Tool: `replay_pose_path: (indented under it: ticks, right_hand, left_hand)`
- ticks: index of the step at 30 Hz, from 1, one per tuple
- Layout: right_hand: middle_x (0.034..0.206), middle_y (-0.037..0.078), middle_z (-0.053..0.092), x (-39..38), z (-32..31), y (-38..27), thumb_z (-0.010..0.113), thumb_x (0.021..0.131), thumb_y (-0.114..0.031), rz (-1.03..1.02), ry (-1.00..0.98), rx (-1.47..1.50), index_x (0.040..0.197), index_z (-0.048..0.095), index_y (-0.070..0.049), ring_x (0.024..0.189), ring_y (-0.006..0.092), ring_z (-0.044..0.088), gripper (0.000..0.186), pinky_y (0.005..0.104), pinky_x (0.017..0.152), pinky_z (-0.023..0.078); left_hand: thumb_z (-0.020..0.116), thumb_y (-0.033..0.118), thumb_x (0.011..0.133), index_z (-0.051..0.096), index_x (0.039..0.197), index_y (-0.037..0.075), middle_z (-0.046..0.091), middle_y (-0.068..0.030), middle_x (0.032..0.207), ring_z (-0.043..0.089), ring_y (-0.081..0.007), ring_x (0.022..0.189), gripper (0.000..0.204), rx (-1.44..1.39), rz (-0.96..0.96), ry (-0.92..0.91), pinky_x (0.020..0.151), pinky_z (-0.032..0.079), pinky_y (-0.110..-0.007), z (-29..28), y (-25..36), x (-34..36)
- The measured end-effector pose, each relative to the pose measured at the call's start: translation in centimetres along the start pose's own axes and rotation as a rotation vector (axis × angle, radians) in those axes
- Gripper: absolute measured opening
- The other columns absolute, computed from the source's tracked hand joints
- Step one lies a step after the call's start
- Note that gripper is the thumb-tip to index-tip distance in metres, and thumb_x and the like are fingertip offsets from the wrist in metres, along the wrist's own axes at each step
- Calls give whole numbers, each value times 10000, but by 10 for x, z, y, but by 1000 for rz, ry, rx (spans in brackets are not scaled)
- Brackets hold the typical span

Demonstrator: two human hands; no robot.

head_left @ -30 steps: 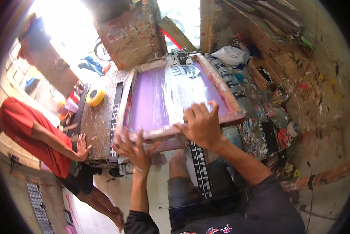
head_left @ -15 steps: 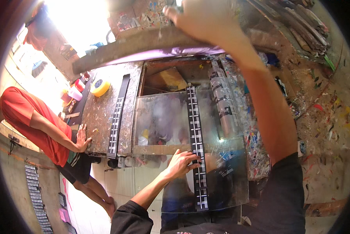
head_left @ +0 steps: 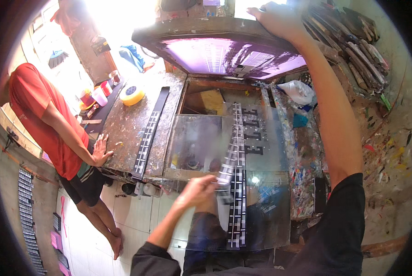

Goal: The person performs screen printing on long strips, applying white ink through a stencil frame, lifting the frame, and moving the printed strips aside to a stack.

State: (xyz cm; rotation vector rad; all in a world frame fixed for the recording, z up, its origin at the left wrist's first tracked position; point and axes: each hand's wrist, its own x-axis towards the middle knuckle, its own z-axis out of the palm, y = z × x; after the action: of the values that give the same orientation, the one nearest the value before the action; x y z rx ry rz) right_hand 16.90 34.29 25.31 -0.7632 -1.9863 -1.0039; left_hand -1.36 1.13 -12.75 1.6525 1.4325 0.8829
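Over a glass plate [head_left: 266, 168] at a paint-spattered bench [head_left: 123, 120], a worker's left hand [head_left: 197, 191] closes its fingers on the end of a blurred strip [head_left: 226, 171], black with white lines. Smearing makes it hard to tell whether this piece is separate from the flat strip [head_left: 237, 216] lying on the glass just right of that hand. Beyond both strips, a wooden frame [head_left: 183, 33] with a purple screen [head_left: 196, 51] stands tilted up, the right hand [head_left: 279, 22] at its upper edge. Glare and the picture's top edge obscure those fingers; whether they grip the wood cannot be told. Dark marks [head_left: 252, 131] show on the glass ahead of the left hand, and more black-and-white strips [head_left: 150, 135] lie on the bench to its left, near a yellow tape roll [head_left: 132, 95]. Farther left, another person in a red shirt [head_left: 45, 110] rests a hand [head_left: 101, 151] on the bench edge, the head mostly lost in the dark rim. Right of the glass lies a black, flat object [head_left: 320, 195], partly hidden by the worker's sleeve [head_left: 337, 225].
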Motion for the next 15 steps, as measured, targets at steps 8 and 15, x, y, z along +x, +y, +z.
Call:
replay_pose_path:
  ticks: [8, 15]
  right_hand:
    - [942, 204, 724, 3, -4, -32, 556, 886, -262, 186, -202, 235, 983, 720, 6, 844, 350, 689, 329, 467, 875, 515]
    - [939, 212, 722, 6, -41, -30, 557, 893, -291, 222, -263, 274, 970, 721, 8, 854, 361, 690, 350, 473, 874, 517]
  left_hand:
    - [592, -63, 747, 533, 1353, 56, 605, 16, 764, 475, -55, 609, 621, 203, -259, 368, 518, 405, -230, -296, -118, -22]
    - [580, 23, 896, 611, 1206, 22, 653, -175, 1103, 619, -302, 1028, 311, 834, -656, 592, 862, 489, -445, -254, -19, 21]
